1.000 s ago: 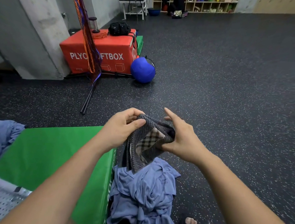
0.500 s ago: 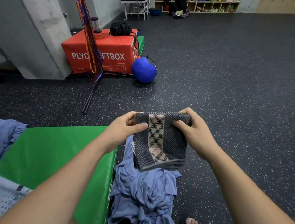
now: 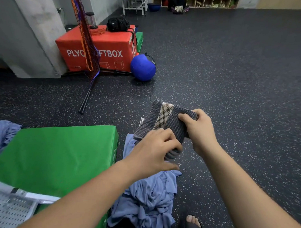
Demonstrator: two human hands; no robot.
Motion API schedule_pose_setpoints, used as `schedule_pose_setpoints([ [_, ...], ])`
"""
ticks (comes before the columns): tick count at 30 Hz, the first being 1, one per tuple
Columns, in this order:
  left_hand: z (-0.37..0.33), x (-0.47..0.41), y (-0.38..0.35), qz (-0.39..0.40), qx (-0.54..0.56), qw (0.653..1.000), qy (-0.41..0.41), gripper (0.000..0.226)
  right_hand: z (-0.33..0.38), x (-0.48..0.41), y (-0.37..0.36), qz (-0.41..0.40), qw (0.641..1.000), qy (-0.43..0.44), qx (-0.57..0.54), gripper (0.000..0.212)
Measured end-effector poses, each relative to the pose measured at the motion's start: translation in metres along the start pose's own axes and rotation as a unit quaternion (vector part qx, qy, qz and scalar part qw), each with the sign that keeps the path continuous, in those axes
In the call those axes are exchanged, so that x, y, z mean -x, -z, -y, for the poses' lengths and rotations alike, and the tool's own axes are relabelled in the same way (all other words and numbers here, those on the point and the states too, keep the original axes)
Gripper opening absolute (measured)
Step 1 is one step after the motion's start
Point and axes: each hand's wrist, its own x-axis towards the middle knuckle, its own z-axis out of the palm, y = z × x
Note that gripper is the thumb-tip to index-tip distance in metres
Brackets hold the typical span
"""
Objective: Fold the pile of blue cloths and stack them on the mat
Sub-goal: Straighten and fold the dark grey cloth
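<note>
Left hand (image 3: 155,152): fingers curled round the near edge of a grey cloth (image 3: 176,125) with a plaid stripe.
Right hand (image 3: 200,130): pinches the cloth's far right corner, thumb on top.
Grey cloth: folded, held in the air just right of the green mat (image 3: 58,153), over the far end of the pile.
Pile of blue cloths (image 3: 149,194): crumpled on the speckled floor (image 3: 234,74), against the mat's right side.
Another blue cloth (image 3: 0,136): on the mat's far left edge.
Far left: orange box (image 3: 113,43), blue ball (image 3: 142,67) beside it.
</note>
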Motion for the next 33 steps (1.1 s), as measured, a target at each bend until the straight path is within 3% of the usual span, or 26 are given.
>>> schedule_pose_setpoints([
  [3, 0.002, -0.002, -0.009, -0.013, -0.106, 0.994, -0.024, 0.05, -0.001, -0.004, 0.0, -0.019, 0.995, -0.042, -0.085, 0.019],
  [9, 0.028, -0.003, -0.013, -0.072, -0.172, 0.982, -0.018, 0.028, -0.004, -0.015, 0.017, -0.057, 0.988, -0.078, -0.119, 0.02],
  [15, 0.058, 0.004, -0.002, -0.085, -0.142, 0.986, 0.035, 0.029, -0.003, -0.021, 0.031, -0.079, 0.98, -0.109, -0.147, 0.02],
  [20, 0.036, 0.001, 0.002, -0.164, 0.004, 0.977, 0.135, 0.01, -0.006, -0.021, 0.022, -0.063, 0.981, -0.107, -0.149, 0.022],
  [23, 0.016, -0.011, -0.006, -0.161, -0.041, 0.975, 0.147, 0.052, -0.01, -0.017, 0.006, -0.047, 0.983, -0.101, -0.148, 0.025],
  [25, 0.014, -0.015, -0.017, -0.134, -0.093, 0.974, 0.154, 0.067, -0.011, -0.015, -0.003, -0.034, 0.983, -0.1, -0.15, 0.025],
  [30, 0.04, -0.009, -0.004, -0.125, -0.062, 0.977, 0.16, 0.039, -0.015, -0.017, 0.001, -0.057, 0.984, -0.105, -0.128, 0.03],
  [33, 0.057, 0.001, 0.018, -0.104, 0.065, 0.965, 0.232, 0.034, -0.022, -0.02, 0.009, -0.028, 0.99, -0.106, -0.092, 0.046],
])
